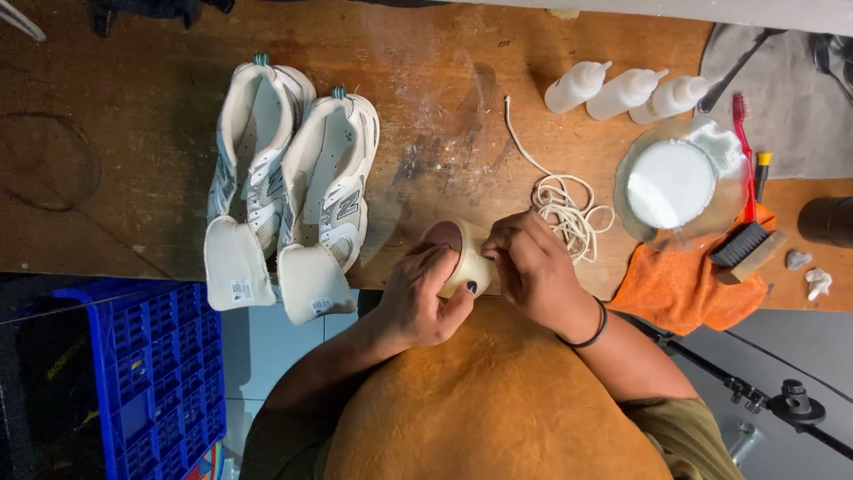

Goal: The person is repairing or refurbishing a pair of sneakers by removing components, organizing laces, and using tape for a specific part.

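My left hand (418, 298) grips a small cream-coloured object with a dark brown round end (458, 249) at the table's front edge. My right hand (533, 267) holds the same object from the right, fingertips pinched on its side. A pair of white unlaced sneakers (293, 187) with their tongues pulled out lies to the left on the wooden table (426, 89). A tangle of white laces (564, 204) rests just behind my right hand.
Three white squeeze bottles (626, 89) lie at the back right. A clear bowl of white liquid (675, 182), a red toothbrush (745, 151), a black brush (742, 244) and an orange cloth (680, 284) sit at right. A blue crate (151, 373) stands below left.
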